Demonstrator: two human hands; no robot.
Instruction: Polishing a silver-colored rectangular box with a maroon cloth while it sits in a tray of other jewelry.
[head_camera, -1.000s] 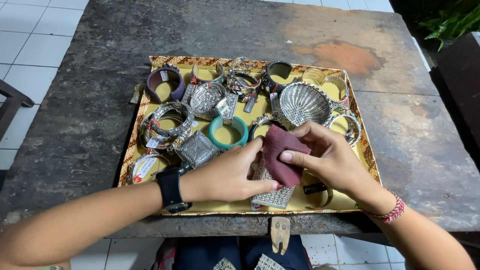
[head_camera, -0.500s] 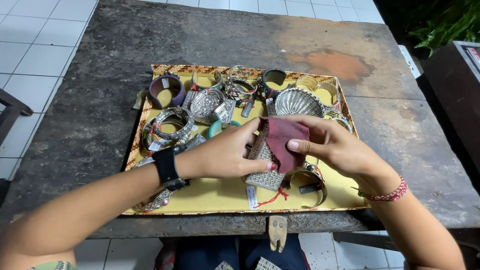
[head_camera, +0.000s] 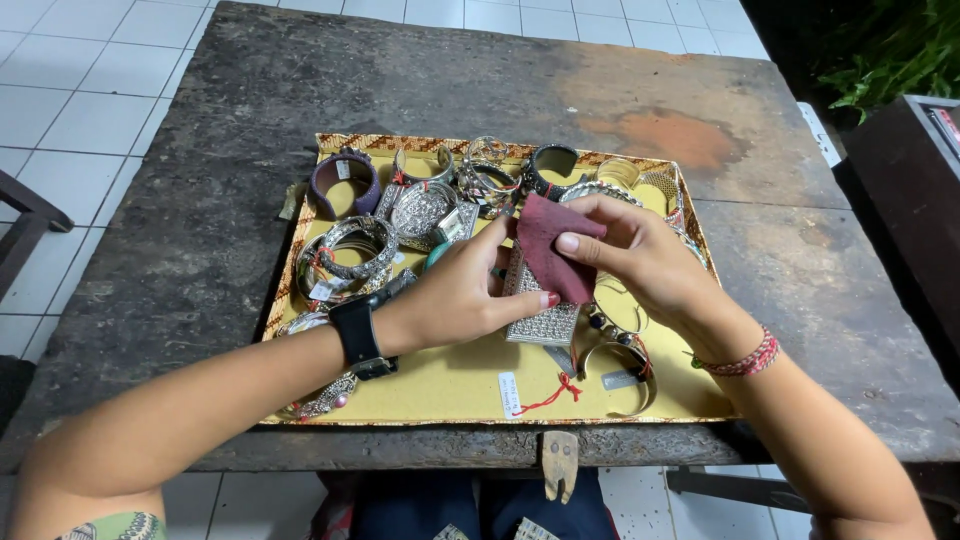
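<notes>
1. While the left hand (head_camera: 462, 295) curls around the wide silver cuff (head_camera: 541, 318), its thumb lies along the lower edge of the cuff and its fingers reach up behind the cuff's left side, gripping it above the tray.
2. Against the cuff's upper part lies the maroon cloth (head_camera: 556, 250), pinched by the right hand (head_camera: 640, 255): thumb on the front of the cloth, fingers folded behind it, so this hand is closed on the cloth and not on the metal.
3. Both hands meet over the cuff, the right just to the right of the left, their fingertips nearly touching at the cloth.
4. On the left wrist sits a black watch (head_camera: 358, 335); on the right wrist, a red and pink woven bracelet (head_camera: 745, 358).
5. Below the hands, on the yellow tray (head_camera: 450, 385), lie a white tag on a red string (head_camera: 528, 390) and, just under the right hand, a thin open silver bangle (head_camera: 615, 375).
6. Left of the left hand rests a stack of silver bangles (head_camera: 345, 258); beyond it, a purple cuff (head_camera: 345, 183).
7. Past the fingertips, toward the tray's far edge, sit an oval silver piece (head_camera: 422, 210), several more bangles and a dark cuff (head_camera: 552, 165).
8. Under the tray is a dark, worn stone table (head_camera: 250, 120) with a rust-coloured patch on its far right.
</notes>
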